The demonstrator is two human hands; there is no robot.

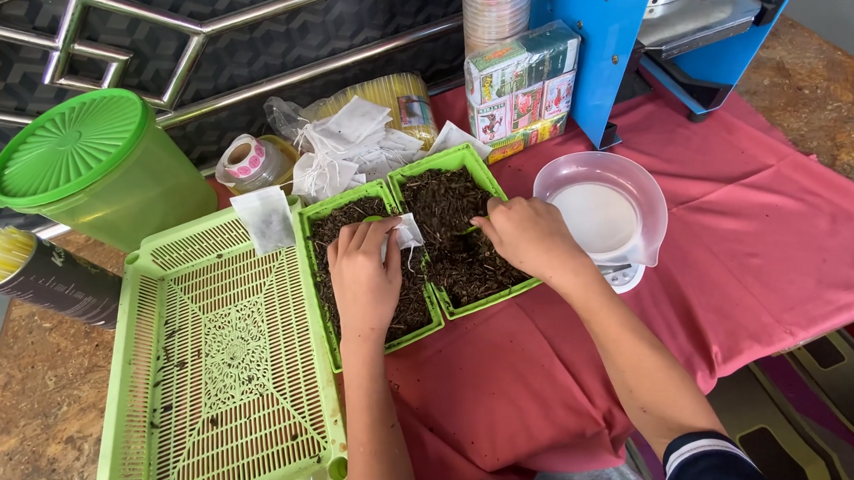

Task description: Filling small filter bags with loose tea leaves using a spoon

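Hands (363, 272) (528, 237) over tea trays (462, 162) (apparently filling)

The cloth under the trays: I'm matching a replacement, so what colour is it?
The cloth is plain red, slightly pinkish, with no pattern; the head view shows it best.

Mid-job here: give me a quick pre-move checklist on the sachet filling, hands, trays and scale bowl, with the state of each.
1. Small white sachet held in the left hand over the left green tray: ok.
2. Right hand down in the dark loose leaves of the right green tray: ok.
3. Scoop or tool in the right hand: cannot tell, the fingers hide it.
4. Sachet mouth open: cannot tell.
5. Clear bowl on the scale, empty and within reach to the right: ok.
6. Spare empty sachets piled behind the trays: ok.
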